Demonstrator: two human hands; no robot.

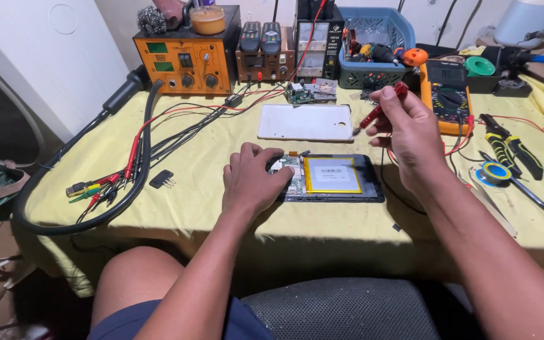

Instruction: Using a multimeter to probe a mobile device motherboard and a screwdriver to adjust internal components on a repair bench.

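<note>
1. The opened tablet [332, 178] lies face down on the yellow-covered bench [209, 195], just in front of the person, with its yellow-framed battery [332, 175] and green circuit board [289, 175] exposed. Its white back cover [305, 122] lies apart, further back on the bench.
2. The left hand [252, 179] rests curled over the tablet's left end, fingertips on the board area, gripping nothing but pinning the device flat.
3. The right hand [404, 129] is raised above the tablet's right end, fingers closed around a red-handled precision screwdriver [380, 109] with the tip pointing down and left towards the back cover.
4. To work well here, my judgement is that the left hand should press on the tablet's frame, not on the board's components, so nothing flexes or shorts.
5. The screwdriver tip looks best brought down upright and seated fully before turning; a tilted tip could slip onto the battery, which must not be pierced.
6. The red and black test leads [127, 170] and the yellow multimeter [446, 94] sit well clear, so the elbows have room.
</note>
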